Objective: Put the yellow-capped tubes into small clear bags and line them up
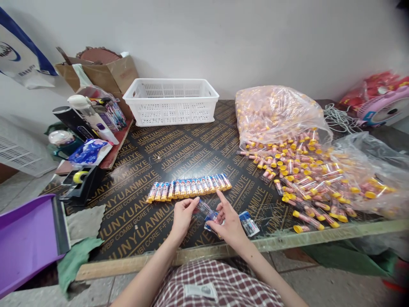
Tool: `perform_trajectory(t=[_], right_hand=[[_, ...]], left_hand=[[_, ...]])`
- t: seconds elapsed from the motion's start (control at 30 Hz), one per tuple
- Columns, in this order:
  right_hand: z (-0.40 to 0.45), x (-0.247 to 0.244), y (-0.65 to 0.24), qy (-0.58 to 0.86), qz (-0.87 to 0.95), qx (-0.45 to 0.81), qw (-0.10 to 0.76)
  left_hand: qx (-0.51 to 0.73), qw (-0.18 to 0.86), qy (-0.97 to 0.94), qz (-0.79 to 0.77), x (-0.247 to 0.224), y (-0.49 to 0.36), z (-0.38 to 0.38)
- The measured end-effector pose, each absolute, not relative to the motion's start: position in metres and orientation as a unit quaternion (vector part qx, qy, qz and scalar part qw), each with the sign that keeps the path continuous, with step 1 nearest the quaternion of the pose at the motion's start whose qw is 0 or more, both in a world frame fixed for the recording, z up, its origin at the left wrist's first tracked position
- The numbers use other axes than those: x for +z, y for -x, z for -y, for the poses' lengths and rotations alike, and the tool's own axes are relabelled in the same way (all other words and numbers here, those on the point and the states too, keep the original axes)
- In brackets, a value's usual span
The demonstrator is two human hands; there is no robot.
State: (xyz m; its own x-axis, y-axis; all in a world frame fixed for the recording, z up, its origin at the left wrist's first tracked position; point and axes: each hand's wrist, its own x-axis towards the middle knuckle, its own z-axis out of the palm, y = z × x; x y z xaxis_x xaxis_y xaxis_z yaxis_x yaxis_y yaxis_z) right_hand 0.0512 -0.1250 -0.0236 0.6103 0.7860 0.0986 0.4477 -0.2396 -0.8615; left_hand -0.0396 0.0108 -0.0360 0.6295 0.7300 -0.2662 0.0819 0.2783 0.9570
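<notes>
A clear plastic tube is held above the near edge of the dark printed tabletop, its upper end pinched between thumb and fingers of the left hand; the right hand is placed at its lower end with fingers partly curled, though whether that end is gripped cannot be told. Just beyond the hands, a row of labelled tubes is laid side by side, while small blue-and-white packets are seen near the right hand and yellow-capped tubes are heaped farther right.
</notes>
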Motion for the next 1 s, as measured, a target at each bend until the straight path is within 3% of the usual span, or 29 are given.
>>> perform_trajectory(t=[0.37, 0.63, 0.83, 1.0], right_hand=[[0.122, -0.018, -0.047, 0.772, 0.372, 0.156, 0.492], [0.125, -0.026, -0.04, 0.754, 0.411, 0.222, 0.462], [0.124, -0.028, -0.042, 0.75, 0.409, 0.213, 0.474], [0.137, -0.024, -0.051, 0.709, 0.436, 0.209, 0.514]], left_hand=[[0.251, 0.697, -0.545, -0.393, -0.044, 0.043, -0.011], [0.228, 0.68, -0.595, -0.363, -0.036, 0.042, -0.005], [0.153, 0.798, -0.485, -0.322, -0.027, 0.039, 0.008], [0.156, 0.829, -0.421, -0.333, -0.023, 0.039, -0.002]])
